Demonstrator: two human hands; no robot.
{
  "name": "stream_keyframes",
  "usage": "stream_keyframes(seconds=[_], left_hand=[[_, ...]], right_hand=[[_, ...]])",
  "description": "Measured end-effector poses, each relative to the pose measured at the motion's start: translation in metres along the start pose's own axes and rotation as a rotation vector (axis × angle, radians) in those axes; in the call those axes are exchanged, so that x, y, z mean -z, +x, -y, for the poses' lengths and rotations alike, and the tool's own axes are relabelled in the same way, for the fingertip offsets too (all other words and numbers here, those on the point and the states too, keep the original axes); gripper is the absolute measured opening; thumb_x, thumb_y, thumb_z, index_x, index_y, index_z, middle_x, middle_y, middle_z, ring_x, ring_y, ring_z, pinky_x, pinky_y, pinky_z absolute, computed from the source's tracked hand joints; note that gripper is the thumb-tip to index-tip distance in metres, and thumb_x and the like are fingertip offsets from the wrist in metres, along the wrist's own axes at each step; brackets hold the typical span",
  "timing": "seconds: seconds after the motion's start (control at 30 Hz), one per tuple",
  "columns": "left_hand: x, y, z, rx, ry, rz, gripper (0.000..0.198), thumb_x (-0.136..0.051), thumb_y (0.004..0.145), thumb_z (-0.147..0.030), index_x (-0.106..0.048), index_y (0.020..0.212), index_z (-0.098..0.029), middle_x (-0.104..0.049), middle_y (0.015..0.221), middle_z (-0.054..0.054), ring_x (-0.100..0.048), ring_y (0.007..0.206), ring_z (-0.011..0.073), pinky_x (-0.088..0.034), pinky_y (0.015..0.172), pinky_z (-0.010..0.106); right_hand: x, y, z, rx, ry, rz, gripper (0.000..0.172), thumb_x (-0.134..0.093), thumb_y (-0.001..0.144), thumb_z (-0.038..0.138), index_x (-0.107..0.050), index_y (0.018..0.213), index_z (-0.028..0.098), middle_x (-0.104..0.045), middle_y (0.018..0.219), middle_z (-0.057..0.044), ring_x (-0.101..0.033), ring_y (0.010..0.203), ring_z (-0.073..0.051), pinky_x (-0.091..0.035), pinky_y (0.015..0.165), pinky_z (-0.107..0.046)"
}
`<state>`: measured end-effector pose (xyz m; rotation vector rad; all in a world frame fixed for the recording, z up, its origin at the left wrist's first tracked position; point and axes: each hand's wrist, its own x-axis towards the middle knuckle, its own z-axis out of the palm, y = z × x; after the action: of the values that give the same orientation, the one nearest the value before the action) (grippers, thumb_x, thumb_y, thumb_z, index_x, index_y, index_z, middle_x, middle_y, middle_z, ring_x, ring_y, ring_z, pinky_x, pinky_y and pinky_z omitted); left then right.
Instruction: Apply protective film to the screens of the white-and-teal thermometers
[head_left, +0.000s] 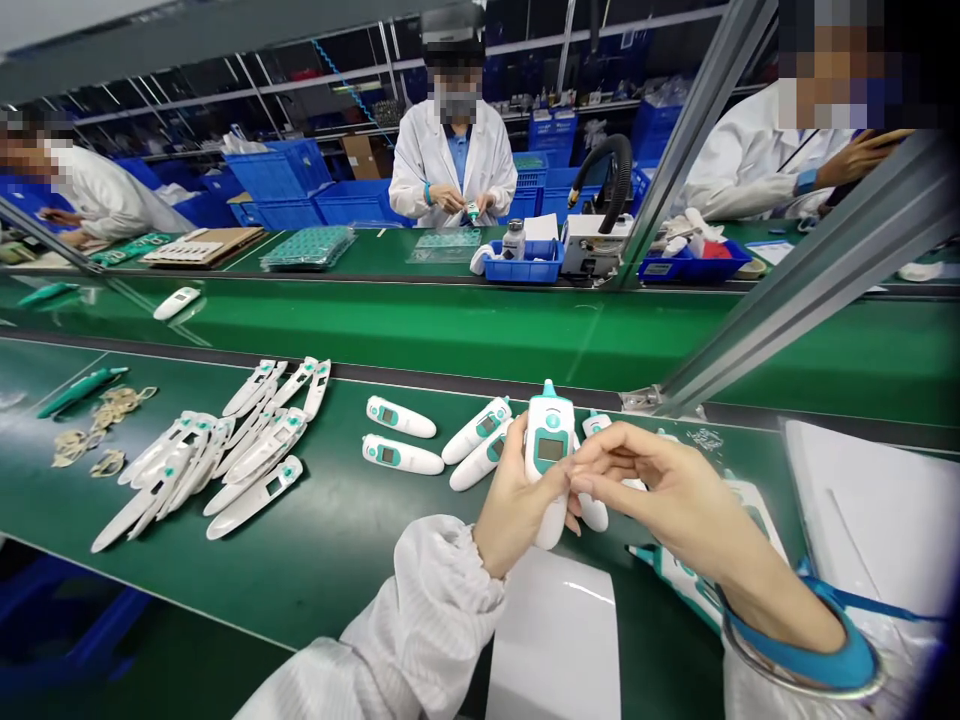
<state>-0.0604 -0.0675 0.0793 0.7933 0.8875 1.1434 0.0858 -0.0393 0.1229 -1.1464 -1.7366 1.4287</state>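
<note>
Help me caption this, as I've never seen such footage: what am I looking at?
There is no robot here. The single picture comes from a camera worn on a person's head, looking forward and down, so the bare hands in front are the wearer's own. The left hand holds a white-and-teal device with a small screen; the right hand has its fingertips at the device's edge. What they do there is too small to tell.

On the green table lie similar devices, white casings in a heap, tan loops and a teal tool. Beyond, a co-worker wears a white coat.
</note>
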Motion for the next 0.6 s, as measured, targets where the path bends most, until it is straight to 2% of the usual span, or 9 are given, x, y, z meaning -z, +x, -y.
stream_keyframes(seconds=[0.1,0.2,0.3,0.43,0.6], left_hand=[[0.0,-0.003,0.003,0.0,0.004,-0.026,0.058,-0.062,0.084,-0.037,-0.03,0.13,-0.023,-0.055,0.076,-0.002,-0.054,0.055,0.0103,-0.05,0.047,0.023],[0.0,-0.006,0.002,0.015,-0.016,-0.041,0.062,-0.061,0.085,-0.034,-0.025,0.135,-0.023,-0.056,0.078,-0.001,-0.055,0.057,0.0105,-0.051,0.049,0.024],[-0.002,-0.009,0.001,0.041,-0.054,-0.03,0.077,-0.063,0.082,-0.026,-0.015,0.142,-0.027,-0.057,0.08,-0.001,-0.056,0.06,0.0117,-0.052,0.052,0.025],[-0.003,-0.013,-0.001,0.085,-0.061,0.012,0.101,-0.068,0.073,-0.017,-0.001,0.147,-0.034,-0.059,0.08,-0.002,-0.059,0.064,0.0149,-0.054,0.055,0.028],[-0.004,-0.016,-0.002,0.105,-0.072,0.017,0.107,-0.064,0.071,-0.011,0.007,0.148,-0.036,-0.059,0.074,-0.003,-0.059,0.058,0.0146,-0.055,0.055,0.03]], right_hand=[[-0.003,-0.001,-0.009,0.072,-0.125,-0.166,0.015,-0.067,0.081,0.036,-0.065,0.082,0.021,-0.07,0.077,-0.002,-0.067,0.067,-0.016,-0.056,0.062,-0.028],[-0.004,-0.003,-0.017,0.136,-0.229,-0.263,0.012,-0.066,0.082,0.034,-0.066,0.083,0.022,-0.07,0.08,-0.002,-0.067,0.068,-0.016,-0.057,0.064,-0.029],[-0.004,-0.005,-0.019,0.153,-0.24,-0.29,0.012,-0.065,0.082,0.034,-0.066,0.083,0.022,-0.07,0.081,-0.002,-0.066,0.068,-0.015,-0.057,0.064,-0.028],[-0.004,-0.003,-0.015,0.106,-0.162,-0.283,0.019,-0.07,0.078,0.039,-0.067,0.083,0.02,-0.072,0.082,-0.004,-0.068,0.07,-0.017,-0.059,0.064,-0.029],[-0.005,0.001,-0.01,0.046,-0.078,-0.255,0.024,-0.074,0.073,0.04,-0.067,0.082,0.019,-0.071,0.077,-0.004,-0.069,0.067,-0.018,-0.059,0.059,-0.028]])
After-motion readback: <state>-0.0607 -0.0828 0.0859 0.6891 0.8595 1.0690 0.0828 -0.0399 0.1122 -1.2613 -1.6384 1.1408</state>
